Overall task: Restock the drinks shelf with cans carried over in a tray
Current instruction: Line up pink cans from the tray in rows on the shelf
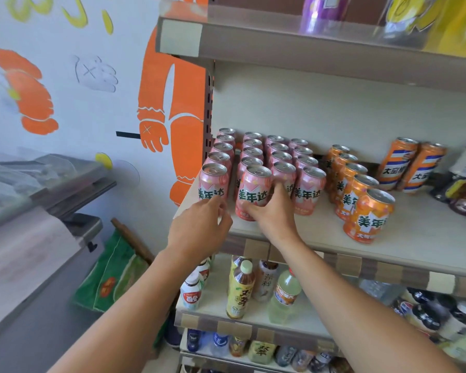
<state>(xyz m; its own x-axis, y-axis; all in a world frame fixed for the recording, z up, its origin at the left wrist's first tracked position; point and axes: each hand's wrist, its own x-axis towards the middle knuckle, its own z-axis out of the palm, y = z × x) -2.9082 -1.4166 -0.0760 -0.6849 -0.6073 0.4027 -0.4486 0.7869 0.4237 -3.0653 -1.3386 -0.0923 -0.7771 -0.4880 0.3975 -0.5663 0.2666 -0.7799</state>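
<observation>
Pink cans [256, 162] stand in four rows at the left end of the drinks shelf [414, 232], beside a row of orange cans [361, 195]. Right hand [273, 214] grips the front pink can [253, 193] of the second row, fingers curled round its lower body, thumb up its right side. Left hand [199, 227] has loosely curled fingertips at the base of the leftmost front can [213, 181] (contact is likely, though blur hides it). Risk: the gripped can stands near the shelf's front lip and close against its neighbours; a hasty nudge could tip it off the edge or topple adjacent cans. No tray is in view.
</observation>
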